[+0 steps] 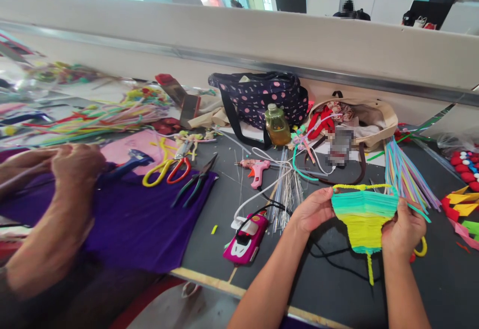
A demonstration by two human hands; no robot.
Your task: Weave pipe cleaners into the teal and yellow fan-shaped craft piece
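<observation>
Spanning the space between two bare hands at the lower right of the frame is a flat, tapered panel of fuzzy turquoise and yellow stems (361, 222). I see the left hand (314, 210) pinched on its upper left corner and the right hand (406, 229) clamped along its right side, with the dark grey tabletop (437, 274) beneath.

I judge the body well advanced: turquoise rows at the top, yellow below, a thin turquoise strip at the narrow end, all lying close together. A twisted yellow strand (361, 187) runs along the top, and a short yellow tail (370, 270) hangs from the bottom. What looks unfinished to me is the loose turquoise end (421, 213) poking out beside the right hand, neither trimmed nor tucked in. The back is turned away from me, so I cannot tell how firmly the rows are fixed.

A pink plastic glue gun (257, 168) lies unheld near the centre, and a bundle of pastel fuzzy stems (406, 174) lies loose at the right.
</observation>
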